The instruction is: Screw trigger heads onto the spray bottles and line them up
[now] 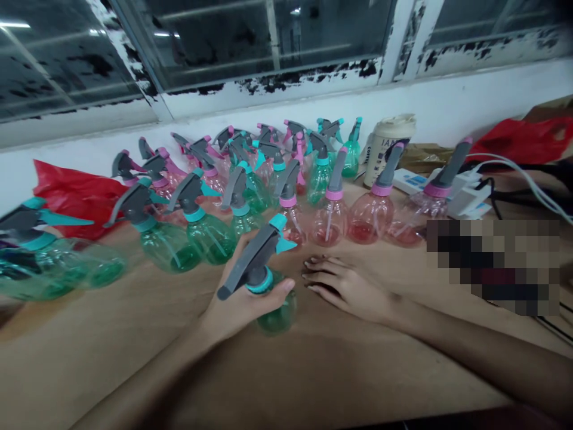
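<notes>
Two bare hands show in the head view, both over a brown tabletop (215,388). The left hand (239,310) is gripping a green spray bottle (278,313), its thumb across the near side of the clear green body. That bottle leans a little, with its turquoise collar and nozzle and its grey trigger head above the hand; whether its base touches the tabletop I cannot tell. The right hand (347,286) is open and holds nothing, palm down on the tabletop just beside the gripped bottle, fingers slightly spread.

Beyond the hands, four pink spray bottles (329,221) stand in a front row, with three green spray bottles (210,239) to their left. Many more pink and green bottles crowd behind them, toward a white wall (447,101) under dark windows (268,42). At the far left, other green bottles (58,269) look blurred near a red bag (80,203). To the right are a paper cup (390,146), a white power strip (468,200) with white cables (521,167), and another red bag (521,140). A pixelated patch hides part of the right side.
</notes>
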Demonstrator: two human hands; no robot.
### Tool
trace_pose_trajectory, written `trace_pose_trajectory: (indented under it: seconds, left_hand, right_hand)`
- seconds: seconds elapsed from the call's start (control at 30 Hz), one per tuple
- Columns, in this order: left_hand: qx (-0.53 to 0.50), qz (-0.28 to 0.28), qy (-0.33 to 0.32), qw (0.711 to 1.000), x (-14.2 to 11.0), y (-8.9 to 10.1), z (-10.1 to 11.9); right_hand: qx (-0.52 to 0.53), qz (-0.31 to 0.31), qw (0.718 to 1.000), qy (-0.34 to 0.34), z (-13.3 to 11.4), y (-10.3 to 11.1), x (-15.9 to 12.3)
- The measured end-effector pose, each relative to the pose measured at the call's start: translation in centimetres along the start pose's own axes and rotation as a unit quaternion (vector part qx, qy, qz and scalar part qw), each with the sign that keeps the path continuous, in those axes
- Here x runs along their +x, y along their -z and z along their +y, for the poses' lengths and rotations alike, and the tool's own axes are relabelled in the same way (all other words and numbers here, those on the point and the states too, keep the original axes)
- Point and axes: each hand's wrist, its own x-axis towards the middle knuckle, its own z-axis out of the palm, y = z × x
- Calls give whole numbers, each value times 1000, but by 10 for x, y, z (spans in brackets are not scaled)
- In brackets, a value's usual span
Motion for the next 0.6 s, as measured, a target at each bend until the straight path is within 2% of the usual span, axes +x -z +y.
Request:
trace_pose_trajectory:
  seconds: [0.17, 0.3, 0.43, 0.6]
  left_hand:
    - [0, -44, 36, 998, -16, -1, -18]
    - [-16, -13, 33, 999, -27, -1, -28]
    - [7, 30, 18, 999, -32, -1, -20]
    - [34, 34, 3, 999, -38, 8, -9]
  right_hand:
    - [-23, 8, 1000, 15, -1, 0, 0]
    - [-35, 3, 999, 16, -1, -1, 0]
    - [-40, 3, 999, 16, -3, 0, 0]
    - [-35, 4, 999, 19, -13, 0, 5]
